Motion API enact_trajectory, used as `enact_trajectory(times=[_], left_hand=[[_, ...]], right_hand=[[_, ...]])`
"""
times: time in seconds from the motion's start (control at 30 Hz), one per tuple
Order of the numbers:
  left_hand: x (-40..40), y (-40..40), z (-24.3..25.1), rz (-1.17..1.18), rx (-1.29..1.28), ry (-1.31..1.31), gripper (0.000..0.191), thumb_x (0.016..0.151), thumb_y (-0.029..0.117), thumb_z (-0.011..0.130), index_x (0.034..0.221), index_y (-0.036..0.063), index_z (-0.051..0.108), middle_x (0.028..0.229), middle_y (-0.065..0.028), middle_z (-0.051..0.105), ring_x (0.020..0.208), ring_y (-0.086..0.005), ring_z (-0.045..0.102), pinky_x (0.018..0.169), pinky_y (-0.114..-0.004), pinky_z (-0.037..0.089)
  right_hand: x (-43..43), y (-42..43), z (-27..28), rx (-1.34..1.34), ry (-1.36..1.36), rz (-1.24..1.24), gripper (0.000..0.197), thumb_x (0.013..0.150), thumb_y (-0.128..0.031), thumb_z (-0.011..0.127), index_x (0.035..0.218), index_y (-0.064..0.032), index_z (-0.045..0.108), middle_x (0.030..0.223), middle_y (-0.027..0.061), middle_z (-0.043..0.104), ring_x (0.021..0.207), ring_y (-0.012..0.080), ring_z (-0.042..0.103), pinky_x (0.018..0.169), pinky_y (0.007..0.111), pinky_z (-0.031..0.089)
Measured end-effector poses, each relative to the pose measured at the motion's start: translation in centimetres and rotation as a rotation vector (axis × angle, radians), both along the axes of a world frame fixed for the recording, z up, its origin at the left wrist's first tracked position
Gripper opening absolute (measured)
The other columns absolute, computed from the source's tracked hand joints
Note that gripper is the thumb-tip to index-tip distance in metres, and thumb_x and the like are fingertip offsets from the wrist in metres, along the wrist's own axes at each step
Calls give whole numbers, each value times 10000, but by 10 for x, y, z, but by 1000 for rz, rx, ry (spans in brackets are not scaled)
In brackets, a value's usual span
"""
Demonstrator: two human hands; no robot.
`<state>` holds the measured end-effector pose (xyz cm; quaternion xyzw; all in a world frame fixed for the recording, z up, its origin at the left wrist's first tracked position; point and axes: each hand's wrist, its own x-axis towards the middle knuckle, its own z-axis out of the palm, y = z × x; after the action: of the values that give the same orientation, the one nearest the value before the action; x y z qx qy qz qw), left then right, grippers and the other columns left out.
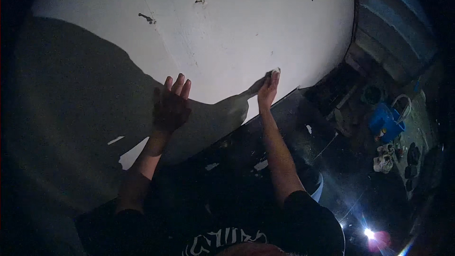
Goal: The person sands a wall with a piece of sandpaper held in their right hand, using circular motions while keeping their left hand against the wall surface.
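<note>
A large, smooth, pale curved surface (231, 42) fills the upper part of the head view, with a few dark blemishes and faint lines on it. My left hand (173, 103) lies on or just over this surface in shadow, fingers apart and holding nothing. To its right, my right hand (268, 90) grips a small whitish pad or wad (276, 71) at its fingertips, against the pale surface near its lower right edge. What the wad is made of cannot be told. A broad dark shadow covers the surface's left side.
On the dim floor at the right stands a blue bucket (387, 122) with a pale hose or handle, with crumpled whitish material (383, 163) beside it. A bright lamp (369, 234) shines at the lower right. Ribbed panels (387, 25) rise at the upper right.
</note>
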<state>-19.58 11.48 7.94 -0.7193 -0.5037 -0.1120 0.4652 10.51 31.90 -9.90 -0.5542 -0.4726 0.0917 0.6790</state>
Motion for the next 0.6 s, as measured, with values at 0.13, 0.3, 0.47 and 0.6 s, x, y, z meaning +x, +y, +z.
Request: enact_trajectory(times=[0.13,0.3,0.47,0.6], left_hand=[[-7,7,-7,-71,68,-29,530,1031,356,397,1528,177,441,1632,-69,354,1486,-349,337,1196,-622,166],[-7,3,-5,-38,36,-33,521,1024,369,419,1510,190,471,1625,-56,367,1476,-333,354,1202,-610,165],[4,5,0,24,-25,-5,531,1020,383,429,1513,189,469,1626,-56,362,1473,-331,354,1192,-616,201],[3,-3,2,96,-68,-34,536,1010,382,448,1511,193,471,1623,-55,366,1473,-329,355,1184,-631,199]], right_hand=[[-28,-31,38,216,-201,115,551,1000,20,518,1534,-89,431,1637,199,288,1518,363,277,1213,434,317],[-17,-39,29,120,-262,221,529,1046,-58,454,1567,-69,361,1659,214,216,1530,381,235,1228,449,283],[17,-2,-44,-59,-33,52,476,1076,-168,426,1535,-47,396,1584,229,378,1478,356,359,1211,402,312],[17,-5,-29,-472,291,191,482,1071,-199,441,1521,-31,404,1528,233,458,1426,349,442,1180,403,356]])
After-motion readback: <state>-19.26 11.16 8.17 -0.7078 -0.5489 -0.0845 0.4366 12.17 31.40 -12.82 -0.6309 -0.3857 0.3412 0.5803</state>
